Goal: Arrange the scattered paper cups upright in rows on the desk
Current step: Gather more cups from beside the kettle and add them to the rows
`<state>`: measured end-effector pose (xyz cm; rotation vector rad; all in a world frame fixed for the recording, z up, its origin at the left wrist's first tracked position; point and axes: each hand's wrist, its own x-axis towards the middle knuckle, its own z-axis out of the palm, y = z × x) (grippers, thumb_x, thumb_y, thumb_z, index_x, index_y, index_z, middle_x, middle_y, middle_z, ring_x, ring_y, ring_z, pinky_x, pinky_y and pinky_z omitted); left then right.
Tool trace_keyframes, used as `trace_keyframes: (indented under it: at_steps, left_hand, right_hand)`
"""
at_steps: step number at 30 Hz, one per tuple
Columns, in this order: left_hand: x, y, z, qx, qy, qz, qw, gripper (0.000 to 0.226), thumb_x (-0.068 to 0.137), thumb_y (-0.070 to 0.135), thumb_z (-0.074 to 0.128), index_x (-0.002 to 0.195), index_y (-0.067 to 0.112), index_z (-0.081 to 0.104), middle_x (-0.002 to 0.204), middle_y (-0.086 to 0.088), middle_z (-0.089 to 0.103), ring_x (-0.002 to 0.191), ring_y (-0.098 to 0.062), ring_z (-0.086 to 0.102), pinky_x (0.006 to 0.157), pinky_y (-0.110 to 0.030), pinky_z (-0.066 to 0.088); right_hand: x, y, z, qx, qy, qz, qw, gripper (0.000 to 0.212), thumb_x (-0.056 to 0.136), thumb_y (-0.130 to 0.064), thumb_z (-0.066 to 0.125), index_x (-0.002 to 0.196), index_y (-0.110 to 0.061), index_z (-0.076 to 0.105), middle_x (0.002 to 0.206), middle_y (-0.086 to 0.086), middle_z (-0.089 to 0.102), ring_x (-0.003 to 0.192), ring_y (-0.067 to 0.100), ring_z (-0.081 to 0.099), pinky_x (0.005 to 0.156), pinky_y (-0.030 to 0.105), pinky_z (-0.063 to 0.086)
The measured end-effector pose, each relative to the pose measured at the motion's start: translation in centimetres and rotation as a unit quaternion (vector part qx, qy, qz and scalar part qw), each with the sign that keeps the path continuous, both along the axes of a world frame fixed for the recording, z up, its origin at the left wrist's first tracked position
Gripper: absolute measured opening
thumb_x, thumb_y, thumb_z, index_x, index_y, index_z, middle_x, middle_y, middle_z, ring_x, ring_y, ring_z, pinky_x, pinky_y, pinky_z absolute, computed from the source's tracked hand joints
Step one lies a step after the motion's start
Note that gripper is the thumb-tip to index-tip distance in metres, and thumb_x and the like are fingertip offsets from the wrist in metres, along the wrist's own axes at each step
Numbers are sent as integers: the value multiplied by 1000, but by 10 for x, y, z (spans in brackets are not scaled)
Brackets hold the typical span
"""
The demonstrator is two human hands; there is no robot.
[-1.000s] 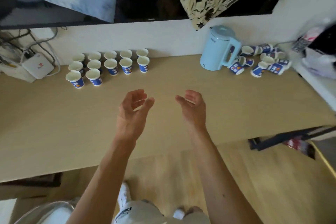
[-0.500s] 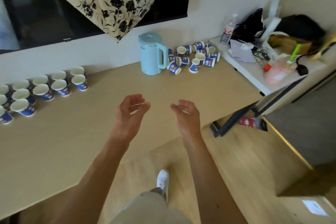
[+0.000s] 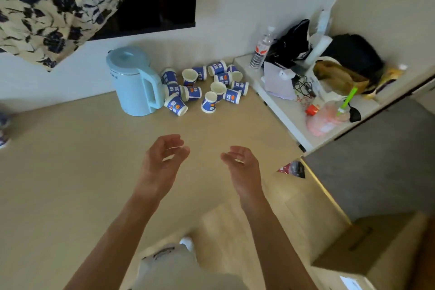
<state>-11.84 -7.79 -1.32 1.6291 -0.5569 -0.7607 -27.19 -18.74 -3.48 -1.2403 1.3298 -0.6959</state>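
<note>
A heap of several blue-and-white paper cups [image 3: 204,88] lies tumbled on the tan desk [image 3: 70,160], at the back right beside a light-blue kettle [image 3: 134,82]. Most lie on their sides. One cup [image 3: 209,102] at the heap's near edge stands upside down. My left hand [image 3: 163,160] and my right hand [image 3: 241,165] hover over the desk's near part, short of the heap, fingers loosely curled and holding nothing. The blurred edge of the upright cups [image 3: 3,129] shows at the far left.
A white side shelf [image 3: 289,115] to the right carries a water bottle [image 3: 261,50], black bags, cables and a pink plastic bag. A cardboard box [image 3: 376,247] sits on the floor at lower right. A floral cloth [image 3: 54,2] hangs over a dark screen above.
My view has swung right: the rows of upright cups slid out to the left edge and the scattered heap came nearer the centre. Both hands stay empty and have moved toward the heap.
</note>
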Motion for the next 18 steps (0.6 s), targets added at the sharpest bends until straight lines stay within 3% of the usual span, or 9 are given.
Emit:
trace_keyframes:
  at_steps: [3,5,10,12,15,18]
  left_hand:
    - [3,-28,1,10,0,-3,1000,20,91,21,73,104,33,65,107,12,72,89,9,67,68,-3,47]
    - [4,-38,0,17,6,4,1000,21,90,21,74,103,34,65,107,12,72,89,11,67,68,-3,47]
    - [13,-58,-14,34,32,56,997,20,90,20,74,106,28,66,108,11,72,89,11,67,68,-3,47]
    - [14,-65,-19,40,44,78,995,20,90,20,74,107,27,66,107,10,72,89,9,68,69,-4,48]
    - [14,-73,-23,49,51,113,991,21,90,20,75,108,25,67,108,8,72,89,8,68,69,-5,48]
    - [11,-86,-23,59,53,155,985,21,90,19,75,108,25,67,107,8,72,89,8,68,70,-6,49]
  right_hand:
    - [8,-32,-5,17,16,9,1000,32,88,-11,78,117,-6,65,113,15,70,84,12,64,81,27,50]
    - [16,-51,-8,23,27,23,999,35,88,-11,78,119,-4,64,115,17,70,87,15,64,83,30,50]
    - [50,-115,-20,-5,89,115,989,36,85,-20,81,116,-16,64,112,6,71,81,2,64,63,7,46]
    - [70,-143,-25,-39,137,160,977,38,83,-26,81,115,-22,60,114,1,69,87,6,65,71,15,47]
    - [109,-184,-39,-125,220,255,933,47,83,-28,76,124,-22,55,128,1,57,112,15,58,90,29,46]
    - [152,-220,-56,-245,321,365,839,62,85,-23,76,139,-15,46,139,9,45,125,26,50,95,39,47]
